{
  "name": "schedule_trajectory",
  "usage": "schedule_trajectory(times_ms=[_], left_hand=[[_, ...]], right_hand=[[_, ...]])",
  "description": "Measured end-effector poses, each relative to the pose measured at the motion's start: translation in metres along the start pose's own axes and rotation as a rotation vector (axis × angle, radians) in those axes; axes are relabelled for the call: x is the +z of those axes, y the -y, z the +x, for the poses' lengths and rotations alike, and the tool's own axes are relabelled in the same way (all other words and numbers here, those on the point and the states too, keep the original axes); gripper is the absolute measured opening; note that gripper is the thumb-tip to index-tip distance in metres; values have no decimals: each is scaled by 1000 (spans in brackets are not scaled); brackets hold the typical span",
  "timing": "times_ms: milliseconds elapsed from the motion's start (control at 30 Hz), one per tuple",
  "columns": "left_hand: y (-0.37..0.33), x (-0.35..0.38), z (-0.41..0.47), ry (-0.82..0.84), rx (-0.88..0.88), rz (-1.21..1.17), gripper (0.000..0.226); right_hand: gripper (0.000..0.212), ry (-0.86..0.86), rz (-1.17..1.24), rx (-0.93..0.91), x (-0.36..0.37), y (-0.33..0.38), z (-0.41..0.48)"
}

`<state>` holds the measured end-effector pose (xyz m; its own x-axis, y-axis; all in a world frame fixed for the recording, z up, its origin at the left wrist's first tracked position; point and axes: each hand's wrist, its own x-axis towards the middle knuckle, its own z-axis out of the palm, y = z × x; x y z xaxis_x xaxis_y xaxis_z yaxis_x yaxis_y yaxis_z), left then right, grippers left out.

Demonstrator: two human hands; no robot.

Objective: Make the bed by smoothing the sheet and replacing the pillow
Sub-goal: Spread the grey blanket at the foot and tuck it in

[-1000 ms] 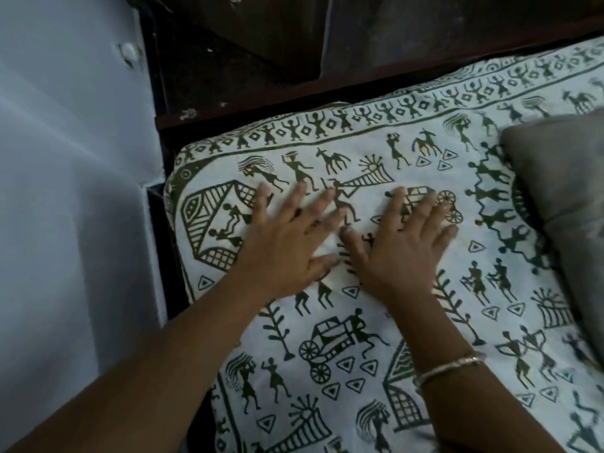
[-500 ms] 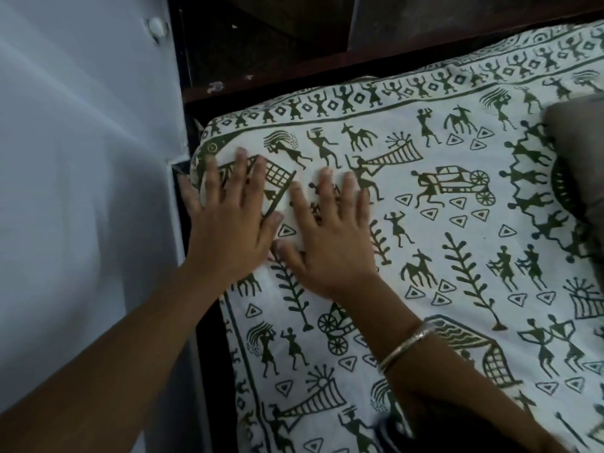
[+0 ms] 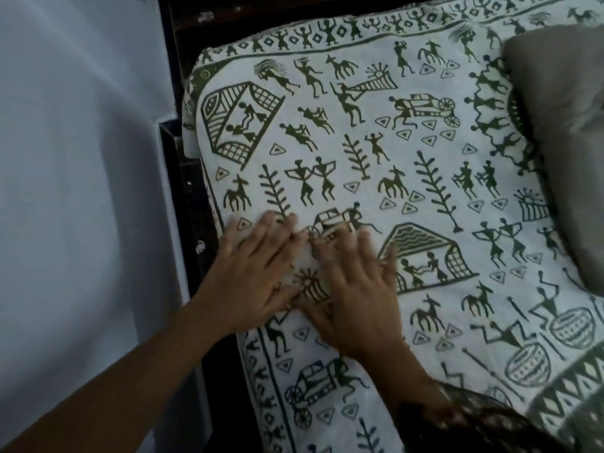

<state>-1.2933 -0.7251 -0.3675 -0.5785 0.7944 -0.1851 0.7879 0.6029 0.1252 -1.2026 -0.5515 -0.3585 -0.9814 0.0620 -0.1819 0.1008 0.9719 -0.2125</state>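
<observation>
As the left hand (image 3: 251, 282) and right hand (image 3: 356, 295) lie flat side by side, the printed sheet (image 3: 392, 152) spreads under their fingers (image 3: 268, 231).
Head view: fingers straight, spread wide, holding nothing. Grey pillow (image 3: 562, 142) lies on the sheet well right of the right fingertips; pale wall (image 3: 81, 191) stands left of the left fingers.

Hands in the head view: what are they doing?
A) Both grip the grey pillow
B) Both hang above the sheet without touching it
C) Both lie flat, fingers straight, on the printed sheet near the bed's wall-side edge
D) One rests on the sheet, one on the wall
C: the left hand and right hand press flat, side by side, on the sheet, while the grey pillow lies apart from them on the right.
</observation>
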Motion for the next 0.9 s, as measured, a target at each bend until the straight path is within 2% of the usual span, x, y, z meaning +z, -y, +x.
schedule_trajectory(times_ms=[67,100,133,200,267,300,367,433,467,533,567,633,700,767,833,900], left_hand=[[8,9,-22,61,-93,34,72],[9,11,-31,58,-124,28,73],[5,11,-38,45,-115,18,73],[-17,17,-51,-6,45,17,76],[-42,26,-68,-16,200,7,78],[-47,29,-77,-5,200,5,78],[-51,30,-92,-9,99,8,81],[-59,27,-101,-20,99,-15,83],[-69,27,-105,-32,178,-11,81],[-93,33,-110,-26,349,-4,75],[-104,35,-113,-21,380,-19,71],[-116,34,-115,-55,326,-65,62],[-126,28,-106,-151,254,-99,54],[-141,18,-84,-225,259,-138,55],[-160,13,-55,-262,309,-121,61],[-177,14,-26,-221,334,-61,64]], right_hand=[[84,32,-7,165,3,-5,-28],[88,65,-6,156,7,-3,-39],[91,96,-4,99,12,2,-49],[92,109,-2,-75,21,18,-64],[86,78,10,-204,25,26,-79],[80,45,12,-199,26,26,-88],[73,-3,20,-10,27,21,-113],[80,16,32,159,30,21,-140],[84,49,39,138,33,25,-152],[88,89,75,-34,40,36,-171],[87,89,122,-113,39,37,-176],[76,32,254,-180,34,26,-179],[58,-119,339,-103,29,2,-180],[48,-264,275,82,26,-29,-181],[55,-277,164,297,25,-59,-177],[69,-202,95,481,25,-78,-171]])
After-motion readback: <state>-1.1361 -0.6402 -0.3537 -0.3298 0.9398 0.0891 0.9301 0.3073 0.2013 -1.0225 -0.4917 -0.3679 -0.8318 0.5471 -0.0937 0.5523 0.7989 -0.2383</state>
